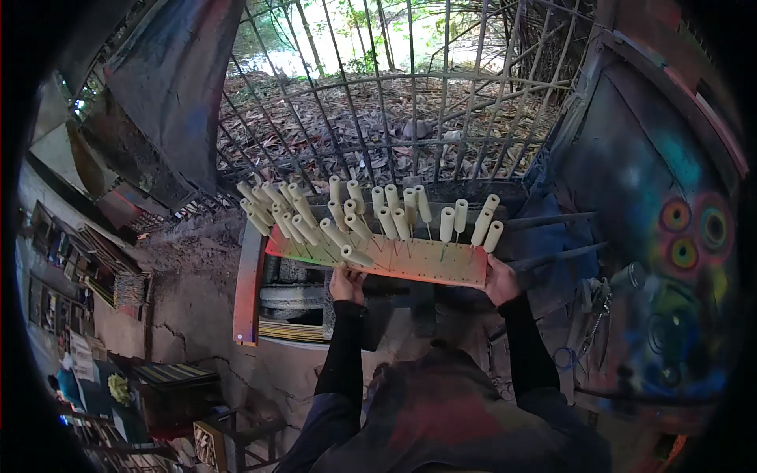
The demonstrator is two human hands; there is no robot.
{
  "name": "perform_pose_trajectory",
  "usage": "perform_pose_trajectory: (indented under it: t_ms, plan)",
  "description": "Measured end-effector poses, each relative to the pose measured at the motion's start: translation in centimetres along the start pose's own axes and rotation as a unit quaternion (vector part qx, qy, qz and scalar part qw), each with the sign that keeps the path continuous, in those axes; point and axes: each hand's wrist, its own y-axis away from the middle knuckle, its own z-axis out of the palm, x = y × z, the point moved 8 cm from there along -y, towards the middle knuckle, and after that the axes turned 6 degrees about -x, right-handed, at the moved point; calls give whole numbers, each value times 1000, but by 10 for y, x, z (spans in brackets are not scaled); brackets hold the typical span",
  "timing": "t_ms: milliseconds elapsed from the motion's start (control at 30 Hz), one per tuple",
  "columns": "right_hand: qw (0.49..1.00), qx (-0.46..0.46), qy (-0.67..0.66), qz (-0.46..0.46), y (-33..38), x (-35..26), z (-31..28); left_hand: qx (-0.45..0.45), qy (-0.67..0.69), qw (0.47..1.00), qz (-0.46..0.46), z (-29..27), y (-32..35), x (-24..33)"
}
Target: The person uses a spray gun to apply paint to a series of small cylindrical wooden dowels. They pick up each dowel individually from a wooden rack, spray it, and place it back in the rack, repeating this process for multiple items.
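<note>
A long board (pixel 441 266), sprayed red-orange with green toward its left end, is held out in front of me at a slight tilt. Thin wire pins stand up from it, and many bear a cream hollow cylinder (pixel 447 225); one cylinder (pixel 356 255) leans low over the near edge. My left hand (pixel 347 284) grips the board's near edge left of its middle. Around the right end my right hand (pixel 500 281) is closed. The undersides of both hands' grip are hidden by the board.
A second orange-red board (pixel 247 296) lies to the left, beside a dark frame with stacked thin strips (pixel 296 331). Dark bars (pixel 552 221) jut out at the right. A barred window (pixel 394 118) stands ahead; a spray-painted panel (pixel 670 276) is at the right.
</note>
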Motion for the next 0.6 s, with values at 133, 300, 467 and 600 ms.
perform_pose_trajectory:
  t_ms: [133, 300, 467, 600]
  plan:
    - [974, 132, 167, -81, -65, 11, -82, 0, 11, 1000, -1, -8, -10, -18]
    - [835, 286, 428, -196, -97, -2, -91, 28, -4, 999, -24, -9, -9, -16]
    - [814, 271, 479, -186, -112, -12, -66, 47, -77, 994, -62, 4, -7, -1]
    - [808, 264, 499, -170, -131, -11, -70, 32, -162, 979, -118, 6, -21, 8]
